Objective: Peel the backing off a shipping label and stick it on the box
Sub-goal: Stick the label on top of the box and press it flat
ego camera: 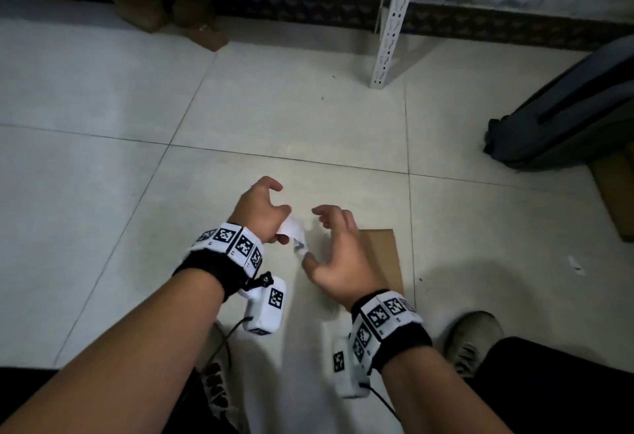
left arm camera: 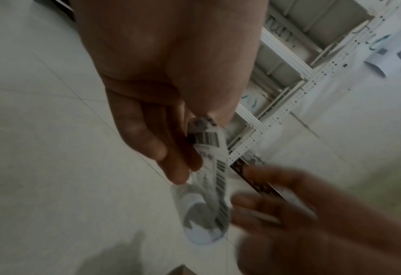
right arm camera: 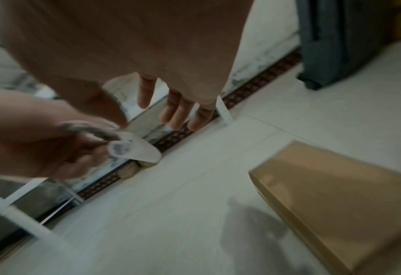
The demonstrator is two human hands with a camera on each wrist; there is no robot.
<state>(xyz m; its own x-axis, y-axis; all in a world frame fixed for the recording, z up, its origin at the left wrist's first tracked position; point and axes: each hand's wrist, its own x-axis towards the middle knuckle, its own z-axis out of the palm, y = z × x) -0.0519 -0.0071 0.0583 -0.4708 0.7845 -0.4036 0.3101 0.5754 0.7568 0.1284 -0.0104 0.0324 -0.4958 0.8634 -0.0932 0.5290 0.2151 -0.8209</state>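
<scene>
My left hand [ego camera: 266,214] pinches a curled white shipping label [ego camera: 294,232] between thumb and fingers above the tiled floor. Barcodes show on the label [left arm camera: 210,167], which rolls into a loop at its free end [right arm camera: 133,148]. My right hand [ego camera: 338,250] hovers just right of it with fingers spread and straight [right arm camera: 178,113]. Its thumb is close to the label's lower end; I cannot tell if it touches. A flat brown cardboard box [ego camera: 382,255] lies on the floor under and beyond the right hand [right arm camera: 336,195].
A white perforated shelf post [ego camera: 391,22] stands ahead by the wall. A grey bag [ego camera: 566,107] and cardboard [ego camera: 614,193] sit at the right. Brown parcels [ego camera: 144,10] lie along the far wall. A paper scrap [ego camera: 576,265] and my shoe [ego camera: 473,341] are on the floor.
</scene>
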